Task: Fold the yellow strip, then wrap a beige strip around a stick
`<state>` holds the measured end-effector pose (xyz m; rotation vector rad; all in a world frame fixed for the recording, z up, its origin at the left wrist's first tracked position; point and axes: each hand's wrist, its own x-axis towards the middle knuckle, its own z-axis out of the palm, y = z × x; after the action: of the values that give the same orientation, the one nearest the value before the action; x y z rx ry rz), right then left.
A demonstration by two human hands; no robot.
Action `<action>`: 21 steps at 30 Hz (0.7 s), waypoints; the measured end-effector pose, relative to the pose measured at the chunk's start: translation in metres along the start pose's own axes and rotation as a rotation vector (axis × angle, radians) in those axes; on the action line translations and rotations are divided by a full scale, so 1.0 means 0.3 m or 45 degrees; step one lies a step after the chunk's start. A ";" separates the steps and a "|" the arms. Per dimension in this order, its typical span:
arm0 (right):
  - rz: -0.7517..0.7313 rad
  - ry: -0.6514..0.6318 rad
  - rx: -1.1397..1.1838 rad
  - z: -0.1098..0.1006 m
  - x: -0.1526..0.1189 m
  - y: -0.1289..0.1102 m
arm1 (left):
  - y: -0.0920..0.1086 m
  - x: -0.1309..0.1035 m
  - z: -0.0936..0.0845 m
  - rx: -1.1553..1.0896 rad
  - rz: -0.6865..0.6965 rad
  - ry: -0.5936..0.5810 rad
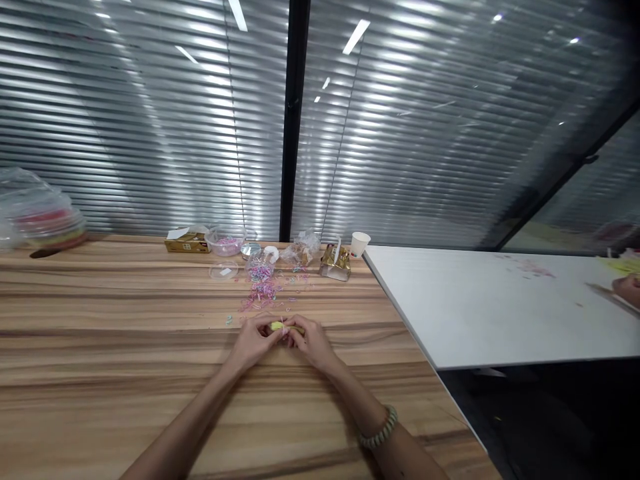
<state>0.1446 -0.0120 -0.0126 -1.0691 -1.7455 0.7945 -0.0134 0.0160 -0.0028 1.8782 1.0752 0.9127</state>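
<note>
My left hand (254, 343) and my right hand (311, 341) meet just above the wood-grain table, fingers pinched together. Between them is a small yellow bundle (277, 326) with a thin pink band or strip (283, 329) at its middle. My left fingers grip its left end, and my right fingers pinch it by the pink part. The fingers partly hide it, so its exact kind is unclear. Just beyond my hands lies a loose heap of small pink, purple and mint pieces (263, 291), too small to name surely. A clear tub (260, 268) of similar pieces sits behind the heap.
Along the back stand a gold box (187, 243), a clear round container (226, 241), a lid (223, 270), a crumpled plastic bag (303, 248), a gold tissue pack (335, 263) and a paper cup (359, 244). A white table (490, 313) adjoins at right, where another person's hand (627, 288) shows.
</note>
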 end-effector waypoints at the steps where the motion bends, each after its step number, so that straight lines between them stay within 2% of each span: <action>1: -0.008 0.020 0.003 -0.001 0.000 -0.004 | 0.001 0.000 0.000 0.008 -0.004 -0.004; 7: 0.043 0.165 0.123 0.005 0.005 -0.021 | 0.001 0.001 0.009 0.027 -0.002 0.001; 14: 0.139 0.298 0.346 0.019 0.016 -0.004 | 0.019 0.001 0.013 -0.044 -0.022 -0.055; 21: 0.240 0.408 0.520 0.016 0.029 0.025 | 0.044 -0.010 0.013 -0.019 0.126 0.074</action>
<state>0.1407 -0.0014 -0.0177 -1.0214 -1.1631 0.9857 -0.0067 0.0076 0.0064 1.9171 1.0139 1.0349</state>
